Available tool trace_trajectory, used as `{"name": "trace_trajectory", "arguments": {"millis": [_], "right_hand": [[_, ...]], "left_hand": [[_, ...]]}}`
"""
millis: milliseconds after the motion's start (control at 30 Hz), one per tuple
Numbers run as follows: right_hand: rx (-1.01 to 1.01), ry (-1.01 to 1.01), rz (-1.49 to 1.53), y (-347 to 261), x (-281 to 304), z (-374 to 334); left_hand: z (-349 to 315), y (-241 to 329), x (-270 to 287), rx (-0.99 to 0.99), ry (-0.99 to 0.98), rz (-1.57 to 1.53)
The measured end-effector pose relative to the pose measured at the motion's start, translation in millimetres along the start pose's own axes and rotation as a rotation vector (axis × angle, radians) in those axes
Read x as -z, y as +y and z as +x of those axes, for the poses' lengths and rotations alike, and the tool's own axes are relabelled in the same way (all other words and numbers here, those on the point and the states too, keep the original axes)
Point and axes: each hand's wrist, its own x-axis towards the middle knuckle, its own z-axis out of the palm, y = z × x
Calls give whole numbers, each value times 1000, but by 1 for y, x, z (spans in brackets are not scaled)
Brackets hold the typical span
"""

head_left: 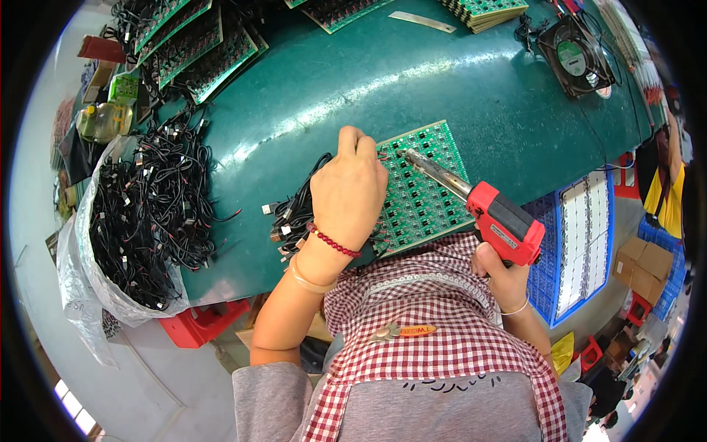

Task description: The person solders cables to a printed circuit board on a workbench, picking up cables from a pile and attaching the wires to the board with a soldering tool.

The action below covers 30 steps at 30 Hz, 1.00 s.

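A green circuit board [423, 193] lies on the bench in front of me, covered with rows of small black parts. My left hand [350, 184] is closed in a pinch at the board's left edge. A thin reddish wire end shows beside its fingers, apparently from a black cable; the fingertips are partly hidden. Black USB cables [296, 210] lie bunched under and beside that hand. My right hand [503, 274] grips a red and black soldering gun [504, 225]. Its metal tip points left, over the upper part of the board.
A plastic bag [118, 298] full of black cables sits at the left bench edge. Cabled boards [188, 55] lean at the far left; another board stack [486, 11] stands far back. A metal strip [422, 21] and a fan [576, 59] are also on the green bench [309, 96].
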Motion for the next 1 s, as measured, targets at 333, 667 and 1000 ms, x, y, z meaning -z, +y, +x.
{"name": "trace_trajectory", "arguments": {"millis": [333, 667, 1000], "right_hand": [[109, 14, -77, 3, -2, -1], [40, -4, -28, 3, -1, -4], [9, -8, -36, 10, 2, -4]], "left_hand": [[2, -2, 5, 66, -27, -78], [2, -2, 8, 44, -82, -68], [4, -2, 7, -69, -95, 42]]}}
